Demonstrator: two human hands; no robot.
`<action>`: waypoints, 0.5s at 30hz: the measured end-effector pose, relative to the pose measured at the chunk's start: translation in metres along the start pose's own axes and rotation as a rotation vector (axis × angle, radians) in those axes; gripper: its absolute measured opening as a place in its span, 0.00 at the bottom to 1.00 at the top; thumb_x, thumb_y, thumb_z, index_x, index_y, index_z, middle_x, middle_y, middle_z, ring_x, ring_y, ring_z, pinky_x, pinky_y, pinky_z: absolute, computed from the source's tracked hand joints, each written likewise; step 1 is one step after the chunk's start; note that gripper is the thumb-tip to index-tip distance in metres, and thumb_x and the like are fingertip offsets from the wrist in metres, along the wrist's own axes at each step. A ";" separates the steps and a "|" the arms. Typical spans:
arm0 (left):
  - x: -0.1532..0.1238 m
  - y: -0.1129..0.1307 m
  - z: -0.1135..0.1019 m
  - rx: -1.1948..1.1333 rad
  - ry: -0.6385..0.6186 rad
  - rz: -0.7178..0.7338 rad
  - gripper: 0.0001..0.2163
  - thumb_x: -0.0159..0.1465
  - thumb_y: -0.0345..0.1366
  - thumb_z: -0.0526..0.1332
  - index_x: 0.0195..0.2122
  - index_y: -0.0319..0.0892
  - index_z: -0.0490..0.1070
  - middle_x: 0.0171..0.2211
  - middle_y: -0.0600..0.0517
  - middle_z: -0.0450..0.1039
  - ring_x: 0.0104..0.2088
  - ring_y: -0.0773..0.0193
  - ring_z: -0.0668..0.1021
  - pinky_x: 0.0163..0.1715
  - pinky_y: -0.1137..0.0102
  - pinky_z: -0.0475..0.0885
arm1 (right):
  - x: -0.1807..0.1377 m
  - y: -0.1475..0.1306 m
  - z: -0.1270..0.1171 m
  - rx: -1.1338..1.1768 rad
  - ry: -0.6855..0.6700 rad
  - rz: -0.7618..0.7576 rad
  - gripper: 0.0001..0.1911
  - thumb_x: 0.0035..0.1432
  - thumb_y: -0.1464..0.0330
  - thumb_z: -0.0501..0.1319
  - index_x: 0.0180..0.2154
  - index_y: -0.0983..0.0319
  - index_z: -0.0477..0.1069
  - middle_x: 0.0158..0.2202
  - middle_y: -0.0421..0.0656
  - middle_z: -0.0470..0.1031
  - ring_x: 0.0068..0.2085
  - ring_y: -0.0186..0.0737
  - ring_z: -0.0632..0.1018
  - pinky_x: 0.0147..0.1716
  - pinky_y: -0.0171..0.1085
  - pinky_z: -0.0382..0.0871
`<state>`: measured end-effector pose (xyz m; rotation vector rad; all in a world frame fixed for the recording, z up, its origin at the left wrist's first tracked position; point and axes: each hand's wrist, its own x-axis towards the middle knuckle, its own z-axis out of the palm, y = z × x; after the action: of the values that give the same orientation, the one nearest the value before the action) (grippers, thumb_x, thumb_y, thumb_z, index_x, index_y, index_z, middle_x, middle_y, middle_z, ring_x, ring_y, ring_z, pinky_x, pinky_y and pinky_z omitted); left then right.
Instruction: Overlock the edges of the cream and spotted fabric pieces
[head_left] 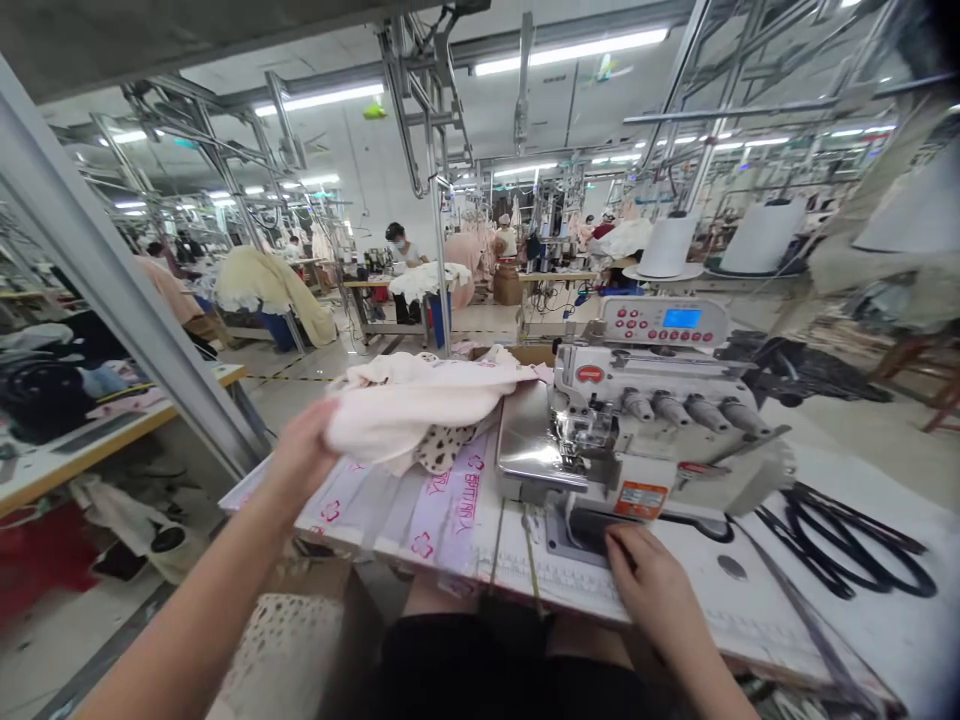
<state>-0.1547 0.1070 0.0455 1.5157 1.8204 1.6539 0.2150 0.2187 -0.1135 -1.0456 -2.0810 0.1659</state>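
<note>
My left hand (pixel 309 445) is closed on the left edge of a pale pink fabric piece (pixel 412 405), holding it raised above the table. The far end of the fabric reaches the metal plate (pixel 529 435) of an overlock sewing machine (pixel 660 400). Under it shows a cream fabric with dark spots (pixel 442 447). My right hand (pixel 656 580) rests at the table's front, below the machine, with fingers bent and a gap by the thumb. Its fingertips are beside the dark part of the machine base (pixel 589 530); nothing shows in them.
Printed lilac plastic (pixel 420 520) covers the table's left part. A black cord (pixel 847 545) lies coiled at right. White thread cones (pixel 761 238) stand behind the machine. Below is a box with spotted fabric (pixel 281 650). A metal post (pixel 127 240) rises at left. A co-worker (pixel 405 250) sits farther back.
</note>
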 end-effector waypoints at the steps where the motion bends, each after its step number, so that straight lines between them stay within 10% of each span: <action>1: -0.023 -0.013 -0.032 -0.158 0.128 -0.152 0.19 0.55 0.51 0.54 0.35 0.41 0.70 0.33 0.50 0.73 0.33 0.59 0.74 0.33 0.63 0.72 | 0.000 0.000 0.000 0.002 -0.010 -0.002 0.12 0.57 0.66 0.50 0.32 0.62 0.70 0.32 0.48 0.74 0.34 0.45 0.76 0.36 0.44 0.72; 4: -0.094 -0.059 -0.103 -0.060 0.143 -0.536 0.16 0.49 0.52 0.60 0.29 0.45 0.71 0.29 0.54 0.74 0.32 0.55 0.75 0.32 0.59 0.73 | -0.003 -0.007 0.001 0.025 0.001 0.008 0.11 0.57 0.65 0.50 0.32 0.62 0.69 0.33 0.48 0.74 0.36 0.46 0.75 0.37 0.45 0.71; 7: -0.141 -0.085 -0.124 0.488 0.217 -0.470 0.15 0.50 0.53 0.58 0.31 0.48 0.69 0.31 0.53 0.73 0.36 0.50 0.74 0.39 0.48 0.68 | -0.007 -0.032 0.007 0.125 0.032 -0.021 0.10 0.57 0.66 0.51 0.34 0.62 0.69 0.35 0.49 0.73 0.39 0.46 0.74 0.39 0.46 0.70; 10: -0.142 -0.074 -0.089 0.664 0.271 -0.096 0.14 0.56 0.50 0.53 0.38 0.49 0.66 0.39 0.50 0.69 0.42 0.51 0.71 0.45 0.49 0.66 | -0.007 -0.076 0.021 0.264 -0.021 -0.104 0.08 0.58 0.69 0.52 0.36 0.62 0.69 0.37 0.49 0.72 0.41 0.45 0.73 0.40 0.46 0.69; 15: -0.078 -0.030 0.041 0.498 -0.247 0.540 0.19 0.59 0.33 0.55 0.52 0.41 0.58 0.54 0.43 0.57 0.55 0.56 0.61 0.54 0.59 0.60 | 0.008 -0.136 0.046 0.367 -0.174 -0.097 0.10 0.56 0.74 0.53 0.39 0.64 0.68 0.39 0.49 0.71 0.43 0.44 0.71 0.43 0.47 0.68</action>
<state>-0.1063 0.0743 -0.0268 2.4761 1.8752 1.1442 0.0952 0.1460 -0.0820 -0.7278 -2.1436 0.5840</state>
